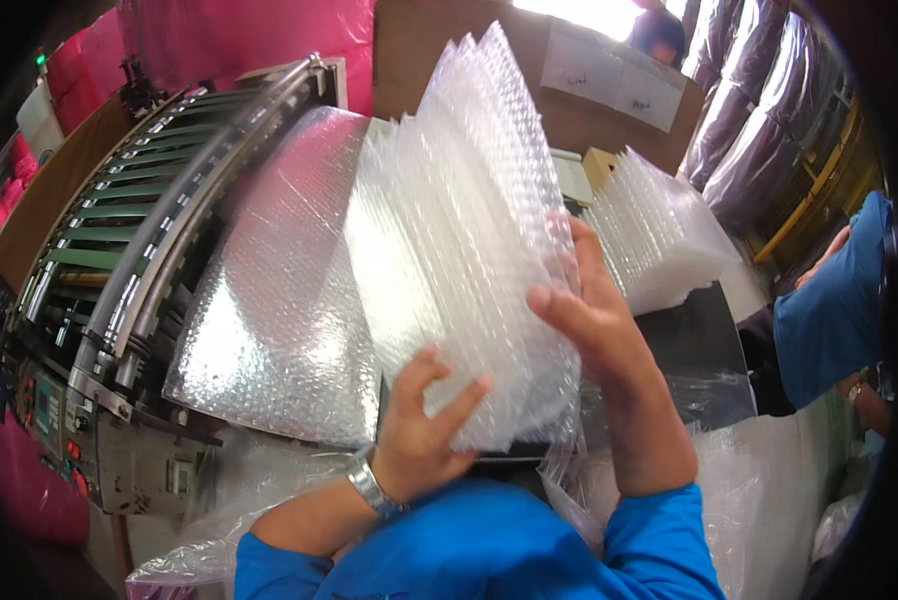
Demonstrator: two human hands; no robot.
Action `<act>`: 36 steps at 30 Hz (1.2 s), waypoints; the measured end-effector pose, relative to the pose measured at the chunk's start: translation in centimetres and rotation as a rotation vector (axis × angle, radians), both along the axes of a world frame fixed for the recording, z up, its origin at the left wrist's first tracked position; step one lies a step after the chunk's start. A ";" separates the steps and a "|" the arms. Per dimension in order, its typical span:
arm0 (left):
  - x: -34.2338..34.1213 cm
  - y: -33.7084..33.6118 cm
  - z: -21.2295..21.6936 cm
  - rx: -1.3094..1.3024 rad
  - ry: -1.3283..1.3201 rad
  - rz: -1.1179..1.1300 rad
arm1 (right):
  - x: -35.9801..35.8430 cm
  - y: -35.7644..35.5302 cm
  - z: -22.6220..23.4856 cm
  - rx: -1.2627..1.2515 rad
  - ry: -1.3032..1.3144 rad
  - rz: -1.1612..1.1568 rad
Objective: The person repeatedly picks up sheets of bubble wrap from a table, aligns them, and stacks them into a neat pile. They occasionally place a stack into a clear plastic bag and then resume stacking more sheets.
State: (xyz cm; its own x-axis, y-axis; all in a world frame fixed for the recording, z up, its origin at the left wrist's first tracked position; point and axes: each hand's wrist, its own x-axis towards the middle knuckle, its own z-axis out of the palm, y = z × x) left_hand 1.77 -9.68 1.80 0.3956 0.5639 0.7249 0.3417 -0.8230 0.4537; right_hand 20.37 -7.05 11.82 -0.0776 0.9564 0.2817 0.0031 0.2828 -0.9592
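A thick stack of clear bubble-wrap sheets or pouches (449,270) stands tilted in front of me, its layered edges toward me. My right hand (599,310) grips its right side, thumb on the near face and fingers at the outer edge. At the lower left, my left hand (419,425) holds the bottom of the stack, with thumb and forefinger spread against it. Beside the stack on the left lies a flat, shiny bubble-wrap piece (279,290). Another bubble-wrap stack (659,235) rests to the right. Whether the sheets are sealed as pouches, I cannot tell.
A roller conveyor (139,200) with a control box (64,430) runs along the left. A cardboard panel (449,35) with paper sheets stands behind. Wrapped dark rolls (759,110) are at the far right. A co-worker's blue sleeve (834,310) is at right; another person is behind the panel.
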 end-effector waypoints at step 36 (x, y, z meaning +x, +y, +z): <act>2.3 6.5 4.7 -1.159 -0.577 -0.655 | 4.7 -0.6 -4.5 -0.331 0.784 0.452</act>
